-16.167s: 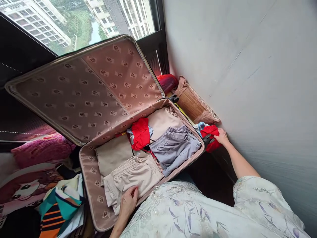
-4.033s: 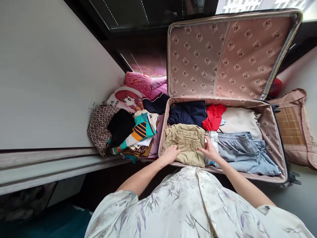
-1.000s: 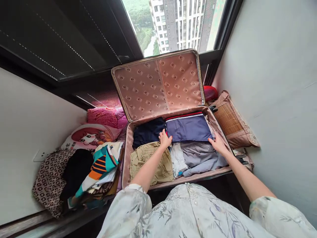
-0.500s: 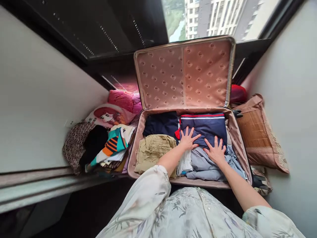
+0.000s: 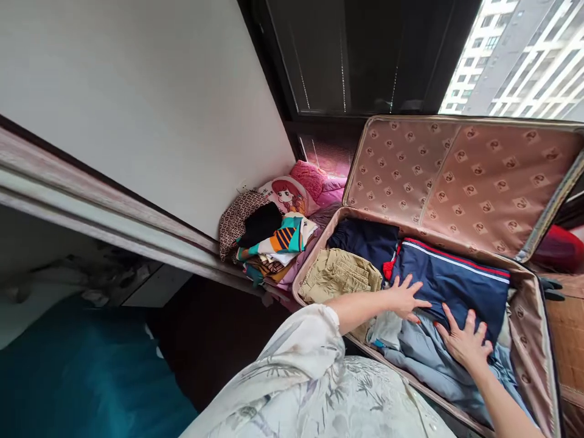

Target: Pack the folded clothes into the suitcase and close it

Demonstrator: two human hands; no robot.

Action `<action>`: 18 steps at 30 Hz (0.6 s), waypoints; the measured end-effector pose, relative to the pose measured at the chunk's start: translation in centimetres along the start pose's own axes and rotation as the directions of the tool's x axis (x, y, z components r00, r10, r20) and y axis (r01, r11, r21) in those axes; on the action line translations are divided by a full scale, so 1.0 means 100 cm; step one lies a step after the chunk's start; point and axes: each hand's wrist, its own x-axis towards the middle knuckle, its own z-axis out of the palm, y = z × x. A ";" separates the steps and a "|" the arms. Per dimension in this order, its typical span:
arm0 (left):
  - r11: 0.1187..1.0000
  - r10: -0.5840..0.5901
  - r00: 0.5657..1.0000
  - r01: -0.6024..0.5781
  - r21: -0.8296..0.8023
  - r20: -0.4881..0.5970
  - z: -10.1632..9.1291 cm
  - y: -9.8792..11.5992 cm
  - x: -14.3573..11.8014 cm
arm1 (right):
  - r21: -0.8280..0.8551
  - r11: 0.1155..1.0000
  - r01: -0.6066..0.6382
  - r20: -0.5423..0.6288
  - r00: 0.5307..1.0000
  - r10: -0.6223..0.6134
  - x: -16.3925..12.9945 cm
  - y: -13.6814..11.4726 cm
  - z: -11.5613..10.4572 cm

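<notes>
Our view has swung left since a moment ago, our left hand (image 5: 406,298) and right hand (image 5: 465,340) still flat, fingers (image 5: 480,330) spread, gripping nothing, on the navy garment (image 5: 456,283) in the suitcase (image 5: 524,316), khaki shorts (image 5: 340,277) just left of our left fingers.

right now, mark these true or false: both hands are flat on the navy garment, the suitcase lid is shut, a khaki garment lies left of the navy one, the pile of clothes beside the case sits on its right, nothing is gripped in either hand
1. Both the left hand and the right hand press flat on the navy garment: true.
2. The suitcase lid is shut: false, it stands open.
3. A khaki garment lies left of the navy one: true.
4. The pile of clothes sits right of the case: false, it is on the left.
5. Neither hand grips anything: true, fingers spread.
</notes>
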 end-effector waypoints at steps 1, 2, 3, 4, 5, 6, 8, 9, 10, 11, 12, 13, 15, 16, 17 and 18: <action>1.000 0.016 0.998 -0.018 -0.023 -0.069 -0.001 0.002 -0.015 | 0.010 1.000 -0.014 0.010 1.000 0.014 0.002 0.001 0.000; 0.998 0.019 0.988 -0.027 -0.054 -0.151 -0.004 0.001 -0.033 | 0.020 0.999 -0.026 0.017 1.000 0.025 0.004 0.003 0.000; 0.995 0.005 0.971 -0.028 -0.092 -0.239 -0.010 -0.003 -0.052 | 0.030 0.999 -0.037 0.021 0.999 0.036 0.006 0.004 0.000; 0.991 -0.018 0.945 -0.027 -0.134 -0.326 -0.020 -0.010 -0.074 | 0.040 0.998 -0.046 0.021 0.999 0.045 0.007 0.005 -0.001; 0.983 -0.064 0.908 -0.014 -0.183 -0.414 -0.033 -0.022 -0.099 | 0.048 0.997 -0.053 0.018 0.998 0.053 0.007 0.004 -0.002; 0.973 -0.131 0.856 0.015 -0.230 -0.500 -0.049 -0.036 -0.127 | 0.054 0.997 -0.059 0.010 0.998 0.059 0.008 0.003 -0.004; 0.923 -0.353 0.682 0.143 -0.357 -0.640 -0.089 -0.073 -0.191 | 0.060 0.996 -0.073 -0.036 0.997 0.075 0.005 -0.003 -0.011; 0.842 -0.538 0.509 0.287 -0.457 -0.672 -0.110 -0.095 -0.226 | 0.063 0.995 -0.083 -0.071 0.994 0.088 0.003 -0.009 -0.016; 0.705 -0.699 0.295 0.433 -0.561 -0.651 -0.130 -0.118 -0.261 | 0.067 0.993 -0.097 -0.113 0.988 0.104 -0.001 -0.016 -0.022; 0.615 -0.760 0.161 0.494 -0.615 -0.630 -0.148 -0.142 -0.296 | 0.074 0.991 -0.114 -0.152 0.981 0.124 -0.006 -0.024 -0.029; 0.549 -0.792 0.082 0.529 -0.647 -0.605 -0.164 -0.165 -0.329 | 0.087 0.987 -0.134 -0.184 0.972 0.148 -0.011 -0.033 -0.035; 0.475 -0.820 0.005 0.562 -0.677 -0.572 -0.176 -0.188 -0.358 | 0.103 0.982 -0.156 -0.204 0.963 0.174 -0.017 -0.042 -0.041; 0.303 -0.868 -0.132 0.622 -0.722 -0.478 -0.189 -0.228 -0.404 | 0.139 0.968 -0.207 -0.210 0.950 0.233 -0.029 -0.060 -0.049; 0.233 -0.887 -0.166 0.647 -0.726 -0.432 -0.192 -0.245 -0.421 | 0.153 0.961 -0.230 -0.204 0.944 0.259 -0.035 -0.067 -0.052; 0.206 -0.897 -0.165 0.665 -0.718 -0.410 -0.193 -0.259 -0.433 | 0.160 0.956 -0.246 -0.195 0.942 0.275 -0.041 -0.074 -0.054; 0.188 -0.906 -0.156 0.683 -0.706 -0.393 -0.192 -0.270 -0.442 | 0.161 0.954 -0.254 -0.188 0.941 0.282 -0.046 -0.080 -0.055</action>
